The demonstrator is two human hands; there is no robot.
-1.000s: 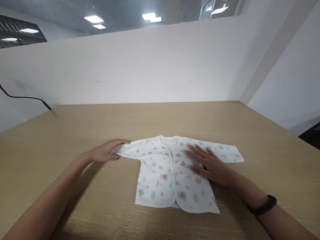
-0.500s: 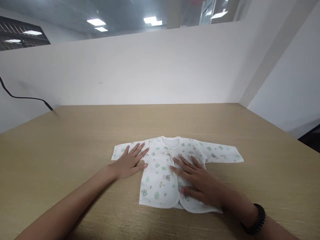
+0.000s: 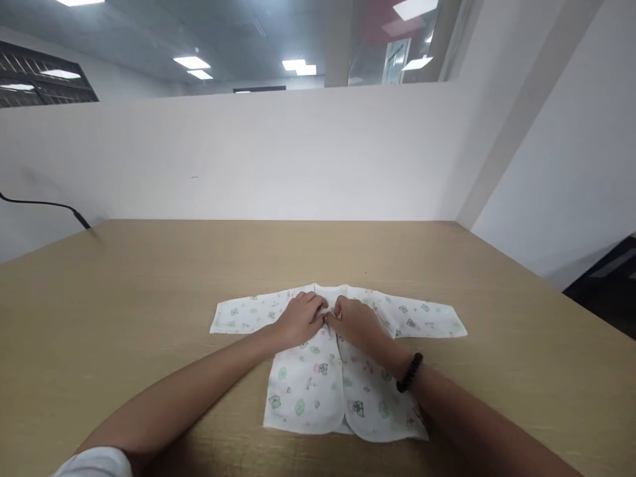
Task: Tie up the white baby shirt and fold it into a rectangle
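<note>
A white baby shirt (image 3: 304, 387) with green and pink prints lies front side up, its sleeves stretched out to both sides. Just below the neckline, my left hand (image 3: 301, 320) pinches the edge of the front opening with curled fingers. My right hand (image 3: 358, 324) meets it there, thumb and fingers closed on the same edge. The fingertips of both hands almost touch, and whatever fastener may be between them is hidden. Farther down, the two front panels lie side by side with rounded lower corners.
The shirt rests on a wooden table (image 3: 149, 265) with a white wall (image 3: 278, 152) behind it. A black cable (image 3: 50, 203) hangs at the left edge. Something dark (image 3: 609, 285) stands beyond the right edge.
Both hands have left their flat, spread pose on the shirt. They have come together at the collar and closed on the front edge. The view has tilted up slightly.
</note>
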